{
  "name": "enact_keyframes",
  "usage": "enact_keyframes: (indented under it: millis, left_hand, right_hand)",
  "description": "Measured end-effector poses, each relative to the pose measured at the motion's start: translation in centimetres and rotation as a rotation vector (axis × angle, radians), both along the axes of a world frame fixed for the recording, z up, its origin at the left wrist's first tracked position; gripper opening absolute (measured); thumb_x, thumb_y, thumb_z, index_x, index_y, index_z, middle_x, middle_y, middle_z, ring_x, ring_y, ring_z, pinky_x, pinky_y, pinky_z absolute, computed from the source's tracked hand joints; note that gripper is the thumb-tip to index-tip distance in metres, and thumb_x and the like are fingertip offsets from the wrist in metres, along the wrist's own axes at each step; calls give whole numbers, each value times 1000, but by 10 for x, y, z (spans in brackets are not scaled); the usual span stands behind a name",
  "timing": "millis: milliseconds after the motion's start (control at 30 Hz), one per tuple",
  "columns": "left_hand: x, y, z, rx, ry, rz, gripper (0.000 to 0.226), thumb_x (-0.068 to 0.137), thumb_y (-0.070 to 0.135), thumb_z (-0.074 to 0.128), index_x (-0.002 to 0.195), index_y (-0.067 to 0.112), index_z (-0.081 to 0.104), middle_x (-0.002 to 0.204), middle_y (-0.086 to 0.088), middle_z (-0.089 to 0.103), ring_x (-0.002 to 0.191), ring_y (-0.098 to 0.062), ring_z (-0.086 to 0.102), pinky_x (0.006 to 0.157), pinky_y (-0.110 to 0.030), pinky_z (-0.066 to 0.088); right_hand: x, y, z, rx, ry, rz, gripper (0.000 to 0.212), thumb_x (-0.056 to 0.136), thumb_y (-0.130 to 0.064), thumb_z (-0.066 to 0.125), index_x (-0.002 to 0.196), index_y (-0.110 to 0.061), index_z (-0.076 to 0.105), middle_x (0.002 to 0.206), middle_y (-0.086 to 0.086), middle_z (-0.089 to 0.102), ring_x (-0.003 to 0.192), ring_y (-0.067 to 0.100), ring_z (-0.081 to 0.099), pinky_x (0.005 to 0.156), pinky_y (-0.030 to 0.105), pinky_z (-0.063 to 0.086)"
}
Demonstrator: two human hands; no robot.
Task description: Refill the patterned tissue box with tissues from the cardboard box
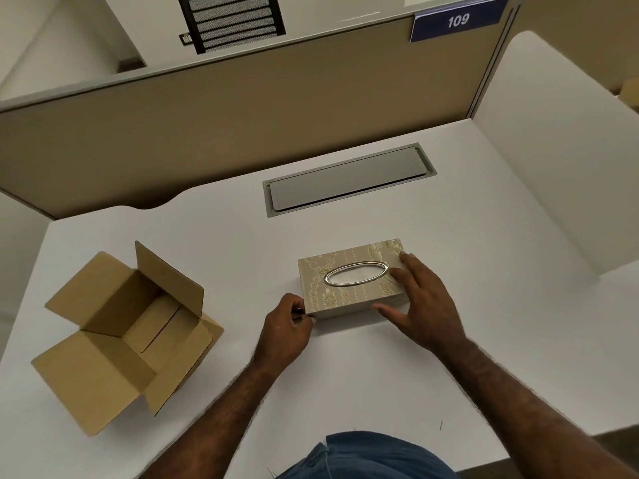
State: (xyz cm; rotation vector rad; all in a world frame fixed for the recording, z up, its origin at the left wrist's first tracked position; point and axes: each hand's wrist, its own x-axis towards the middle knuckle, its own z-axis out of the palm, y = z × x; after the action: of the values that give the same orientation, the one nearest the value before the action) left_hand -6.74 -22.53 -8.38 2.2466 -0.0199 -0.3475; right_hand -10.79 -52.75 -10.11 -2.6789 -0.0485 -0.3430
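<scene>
The patterned tissue box (349, 290) lies flat on the white desk (345, 368), beige with a floral print and a silver oval slot on top. White tissue shows through the slot. My left hand (285, 328) pinches the box's near left corner. My right hand (420, 302) lies over the right end, fingers spread on top and thumb on the near side. The open cardboard box (129, 335) stands at the left with its flaps spread; no tissues show inside it.
A grey cable hatch (349, 179) is set into the desk behind the tissue box. A tan partition (242, 115) closes the back and a white divider (553, 167) closes the right side.
</scene>
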Motion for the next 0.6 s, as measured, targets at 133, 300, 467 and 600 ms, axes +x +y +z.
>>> enact_keyframes:
  millis: [133, 300, 467, 600]
  left_hand:
    - [-5, -1, 12, -15, -71, -3, 57, 89, 33, 80, 138, 28, 52, 141, 5, 61, 124, -14, 60, 101, -36, 55]
    - [-7, -10, 20, 91, -220, -91, 64, 94, 33, 75, 151, 17, 50, 158, -2, 51, 143, -17, 49, 113, -27, 39]
    - [0, -17, 20, 118, -299, -128, 55, 97, 19, 72, 147, 5, 56, 160, -9, 47, 150, -22, 43, 121, -41, 41]
    - [12, -23, 17, 119, -292, -122, 49, 100, 17, 68, 147, 5, 56, 161, -7, 46, 152, -20, 40, 122, -42, 40]
  right_hand:
    - [2, 4, -1, -22, -18, 31, 77, 104, -70, 48, 154, -12, 56, 170, 12, 45, 158, 28, 41, 129, 42, 33]
    - [5, 7, -5, -28, 16, 60, 72, 108, -59, 49, 158, -8, 53, 172, 11, 42, 161, 26, 37, 129, 48, 36]
    - [13, 8, -3, -24, 26, 56, 71, 107, -55, 52, 160, -7, 50, 173, 10, 40, 163, 25, 33, 131, 46, 33]
    - [28, 10, 0, -1, 24, 46, 73, 106, -57, 50, 158, -6, 52, 171, 11, 43, 162, 26, 34, 130, 44, 33]
